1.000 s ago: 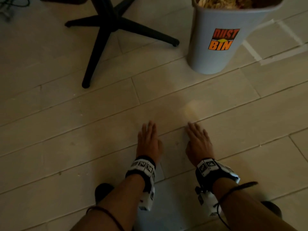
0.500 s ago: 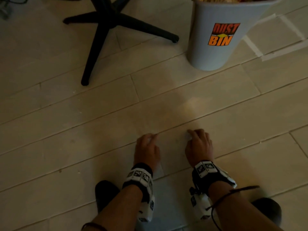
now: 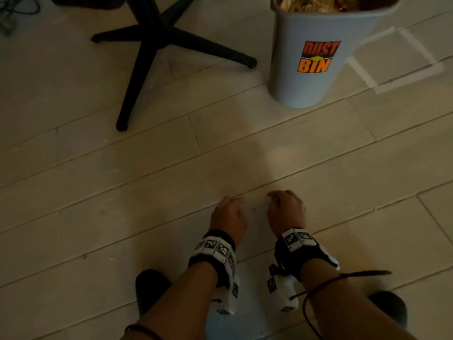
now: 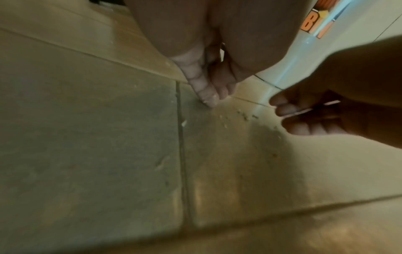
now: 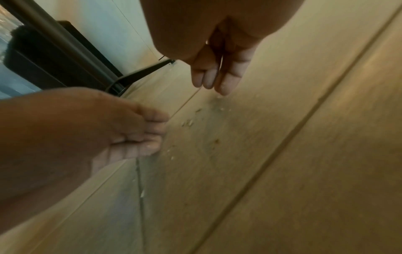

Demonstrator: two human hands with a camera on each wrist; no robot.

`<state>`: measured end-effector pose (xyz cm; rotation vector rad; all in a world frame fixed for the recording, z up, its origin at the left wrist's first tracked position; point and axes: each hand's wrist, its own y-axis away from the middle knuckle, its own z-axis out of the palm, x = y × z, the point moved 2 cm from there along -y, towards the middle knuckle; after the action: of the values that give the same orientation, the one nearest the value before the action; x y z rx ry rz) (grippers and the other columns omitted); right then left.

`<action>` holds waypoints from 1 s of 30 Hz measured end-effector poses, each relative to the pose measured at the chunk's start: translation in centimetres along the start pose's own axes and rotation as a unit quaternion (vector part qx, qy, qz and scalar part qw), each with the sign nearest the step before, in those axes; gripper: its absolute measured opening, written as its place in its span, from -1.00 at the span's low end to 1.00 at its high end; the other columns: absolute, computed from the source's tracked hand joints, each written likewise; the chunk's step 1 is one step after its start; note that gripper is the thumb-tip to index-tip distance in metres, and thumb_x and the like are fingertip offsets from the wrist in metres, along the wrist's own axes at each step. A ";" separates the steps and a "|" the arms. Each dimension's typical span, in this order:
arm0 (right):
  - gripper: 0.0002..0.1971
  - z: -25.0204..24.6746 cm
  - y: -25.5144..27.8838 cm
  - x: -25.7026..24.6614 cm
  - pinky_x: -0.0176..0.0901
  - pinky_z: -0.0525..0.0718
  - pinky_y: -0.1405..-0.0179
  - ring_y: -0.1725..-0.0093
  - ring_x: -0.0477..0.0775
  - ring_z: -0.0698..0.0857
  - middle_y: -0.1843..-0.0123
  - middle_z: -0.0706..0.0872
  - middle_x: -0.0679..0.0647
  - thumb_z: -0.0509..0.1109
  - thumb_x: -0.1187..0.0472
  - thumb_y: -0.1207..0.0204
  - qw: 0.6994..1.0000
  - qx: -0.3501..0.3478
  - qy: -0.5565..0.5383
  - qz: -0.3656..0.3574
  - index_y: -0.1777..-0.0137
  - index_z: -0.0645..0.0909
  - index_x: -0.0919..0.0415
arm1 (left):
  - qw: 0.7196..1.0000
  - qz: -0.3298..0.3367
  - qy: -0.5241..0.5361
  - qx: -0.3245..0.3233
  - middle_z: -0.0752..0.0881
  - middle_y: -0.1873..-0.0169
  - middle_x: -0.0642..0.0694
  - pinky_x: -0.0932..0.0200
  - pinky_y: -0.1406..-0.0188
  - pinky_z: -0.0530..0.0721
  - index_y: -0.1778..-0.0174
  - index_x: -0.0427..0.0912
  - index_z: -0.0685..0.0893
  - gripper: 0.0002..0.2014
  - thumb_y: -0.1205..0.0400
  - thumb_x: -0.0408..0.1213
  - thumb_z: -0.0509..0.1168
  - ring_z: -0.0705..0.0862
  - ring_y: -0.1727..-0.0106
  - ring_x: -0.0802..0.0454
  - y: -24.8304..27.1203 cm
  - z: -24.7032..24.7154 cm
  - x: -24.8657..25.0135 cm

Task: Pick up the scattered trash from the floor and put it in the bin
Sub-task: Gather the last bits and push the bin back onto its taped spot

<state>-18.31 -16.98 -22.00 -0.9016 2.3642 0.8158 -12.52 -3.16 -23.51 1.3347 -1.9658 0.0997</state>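
Note:
The grey bin (image 3: 316, 77), with an orange "DUST BIN" sticker, stands on the floor at the upper right, filled with crumpled trash (image 3: 313, 3). Both my hands are low on the pale floor in front of me, side by side and a small gap apart. My left hand (image 3: 232, 204) has its fingers curled down, tips on the floor (image 4: 211, 100). My right hand (image 3: 278, 197) is curled the same way (image 5: 217, 86). Small crumbs (image 4: 245, 116) lie scattered on the plank between the two hands (image 5: 189, 122). Neither hand holds anything that I can see.
A black chair base (image 3: 157, 38) with spreading legs stands at the upper left. White tape lines (image 3: 362, 72) mark the floor right of the bin. My two dark shoes (image 3: 152, 288) show beside my forearms. Cables (image 3: 9, 18) lie at the far left corner.
Both hands lay flat with straight fingers a second ago. Since then they have drawn back toward me and curled their fingers, raking the floor.

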 end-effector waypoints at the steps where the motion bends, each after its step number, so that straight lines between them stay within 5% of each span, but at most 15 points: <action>1: -0.68 -0.4 -0.1 0.4 -0.02 0.56 -0.18 -0.19 0.31 0.66 -0.20 0.69 0.18 0.24 0.34 -0.55 1.000 0.014 0.002 0.005 -0.20 0.73 0.20 | 1.000 -0.008 -0.016 0.006 0.65 -0.24 -0.20 -0.01 -0.28 0.61 -0.33 -0.16 0.68 -0.58 -0.61 -0.31 0.07 0.64 -0.24 -0.21 -0.4 -0.2 -0.2; 6: -0.67 -0.3 0.9 1.6 0.00 0.54 -0.18 -0.27 0.27 0.57 -0.19 0.65 0.19 0.22 0.32 -0.55 0.999 0.002 0.048 -0.003 -0.24 0.69 0.20 | 0.994 0.025 -0.096 -0.034 0.56 -0.32 -0.15 0.03 -0.39 0.52 -0.38 -0.13 0.63 -0.63 -0.67 -0.25 0.16 0.52 -0.36 -0.14 -0.5 0.8 0.4; 19: -0.72 -0.1 1.2 2.3 -0.01 0.58 -0.07 -0.18 0.29 0.61 -0.16 0.63 0.19 0.29 0.20 -0.61 0.998 0.002 0.058 -0.029 -0.25 0.71 0.18 | 0.979 0.103 -0.171 -0.052 0.71 -0.03 -0.12 0.01 -0.03 0.68 -0.03 -0.11 0.79 -0.80 -0.63 -0.28 0.25 0.67 -0.09 -0.17 -1.5 0.7 1.9; 26: -0.79 -0.4 0.6 2.3 -0.06 0.58 0.01 -0.12 0.26 0.64 -0.09 0.66 0.15 0.33 0.14 -0.60 0.996 -0.027 0.072 -0.038 -0.07 0.79 0.12 | 0.947 0.136 -0.273 -0.098 0.58 -0.18 -0.18 -0.06 -0.02 0.61 -0.18 -0.20 0.60 -0.78 -0.66 -0.37 0.15 0.50 -0.31 -0.18 -1.4 1.5 1.8; 30: -0.78 -0.3 0.3 2.4 -0.02 0.61 -0.04 -0.18 0.23 0.62 -0.11 0.65 0.13 0.28 0.15 -0.62 0.991 -0.042 0.115 -0.055 -0.12 0.74 0.11 | 0.949 0.117 -0.269 -0.115 0.53 -0.25 -0.16 -0.07 -0.10 0.57 -0.22 -0.19 0.53 -0.79 -0.69 -0.35 0.13 0.44 -0.35 -0.17 -1.7 1.7 1.7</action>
<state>-20.20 -18.03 -23.11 -1.2071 2.4631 0.8100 -12.28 -6.01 -24.28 1.0405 -2.4946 -0.4128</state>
